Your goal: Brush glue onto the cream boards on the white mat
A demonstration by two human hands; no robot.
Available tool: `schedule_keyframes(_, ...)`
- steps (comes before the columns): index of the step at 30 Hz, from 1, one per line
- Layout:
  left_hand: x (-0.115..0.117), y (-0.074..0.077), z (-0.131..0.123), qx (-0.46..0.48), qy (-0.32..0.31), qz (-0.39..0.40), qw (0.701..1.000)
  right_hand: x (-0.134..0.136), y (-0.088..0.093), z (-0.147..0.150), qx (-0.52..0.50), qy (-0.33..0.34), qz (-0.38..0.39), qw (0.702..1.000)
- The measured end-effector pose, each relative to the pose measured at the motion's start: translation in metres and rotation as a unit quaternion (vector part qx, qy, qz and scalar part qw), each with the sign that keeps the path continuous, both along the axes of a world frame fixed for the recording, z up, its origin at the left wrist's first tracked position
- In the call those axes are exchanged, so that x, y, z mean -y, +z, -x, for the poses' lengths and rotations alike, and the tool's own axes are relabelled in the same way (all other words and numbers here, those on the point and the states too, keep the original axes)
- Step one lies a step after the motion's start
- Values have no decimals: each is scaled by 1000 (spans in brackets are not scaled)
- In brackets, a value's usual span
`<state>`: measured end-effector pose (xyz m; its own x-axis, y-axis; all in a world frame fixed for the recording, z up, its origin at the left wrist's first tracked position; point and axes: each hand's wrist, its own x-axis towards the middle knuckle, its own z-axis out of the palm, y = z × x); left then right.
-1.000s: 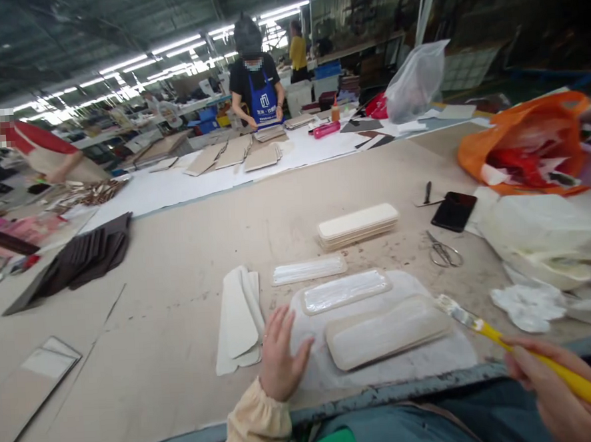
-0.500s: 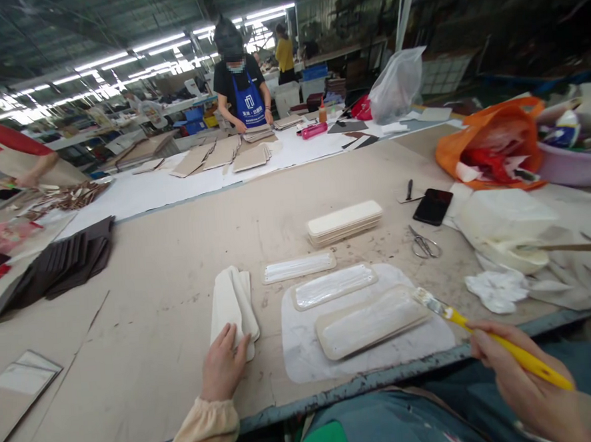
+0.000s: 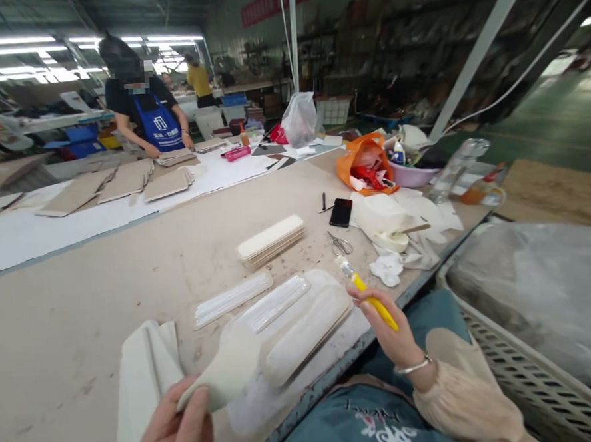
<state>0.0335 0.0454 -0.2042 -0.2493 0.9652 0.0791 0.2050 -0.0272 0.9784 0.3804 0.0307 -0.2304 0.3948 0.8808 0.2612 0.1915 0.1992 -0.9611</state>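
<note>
Between the thumb and fingers of my left hand (image 3: 180,425) is one end of a pale rounded strip (image 3: 229,372), lifted and bent. Beside that hand lie more pale strips (image 3: 146,357), overlapping on the table. My right hand (image 3: 389,328) grips a yellow-handled brush (image 3: 375,303), its whitish bristles pointing up and away. Left of the brush, a strip with a wet-looking white coat (image 3: 310,333) lies on a white sheet (image 3: 257,410). Two more strips, one shiny (image 3: 275,302) and one narrower (image 3: 233,298), lie behind it. Farther back sits a neat stack of strips (image 3: 271,239).
Scissors (image 3: 340,243), a phone (image 3: 342,213) and a crumpled tissue (image 3: 387,267) lie to the right. Behind them stand a white tub (image 3: 390,218) and an orange bag (image 3: 365,167). A plastic basket (image 3: 525,380) is at my right; a co-worker (image 3: 151,116) stands across the table.
My left hand has picked up a strip from the loose pile and moved it toward the white sheet. The brush has come away from the coated strip. The view has swung right.
</note>
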Motion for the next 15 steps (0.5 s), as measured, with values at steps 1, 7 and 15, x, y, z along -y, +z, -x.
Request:
schedule_keyframes(1,-2,3,-19,72,-23,22,997,-2,-1,2,-23,7,6,1000)
schedule_keyframes(7,-2,-5,-75,223,-168,203,938,-4,-6,5,-127,29,56,990)
schedule_keyframes(15,15,-30,-68,126,-222,255,933,2,-13,-6,-1,-11,57,998)
